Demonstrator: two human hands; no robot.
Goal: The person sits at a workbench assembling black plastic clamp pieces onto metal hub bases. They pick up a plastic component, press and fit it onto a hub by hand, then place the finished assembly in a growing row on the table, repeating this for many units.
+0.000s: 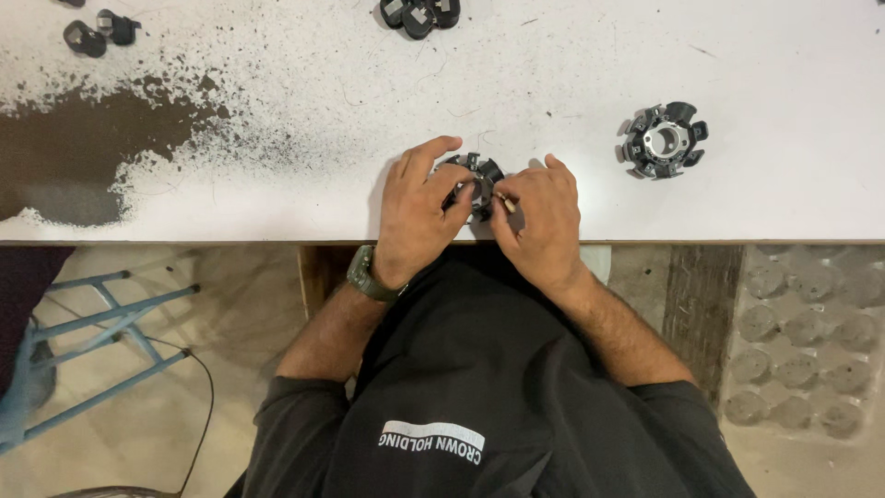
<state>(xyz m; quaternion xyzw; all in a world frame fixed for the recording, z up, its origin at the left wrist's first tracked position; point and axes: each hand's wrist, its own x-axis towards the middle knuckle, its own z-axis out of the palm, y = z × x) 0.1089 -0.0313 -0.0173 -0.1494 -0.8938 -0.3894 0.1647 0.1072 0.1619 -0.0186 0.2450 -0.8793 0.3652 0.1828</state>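
Black plastic makes up the round toothed ring (477, 181) that sits at the near edge of the white table (756, 198), and in the head view both hands close on it. The left hand (419, 217) curls over the ring's left side, thumb and fingers gripping its rim to steady it. The right hand (544, 221) pinches a thin pale stick (506, 202) between thumb and forefinger, its tip touching the ring's right side. The step in hand looks like fitting or prying a small piece at the ring's rim; the next move likely calls for a firm hold from the left hand and fine pressure from the stick. To the right of the ring, well apart, lies a second ring (664, 140) with a pale centre. Beyond the ring, at the table's far edge, lie small dark parts (419, 13), and far to its left a worn brown patch (83, 148) shows.
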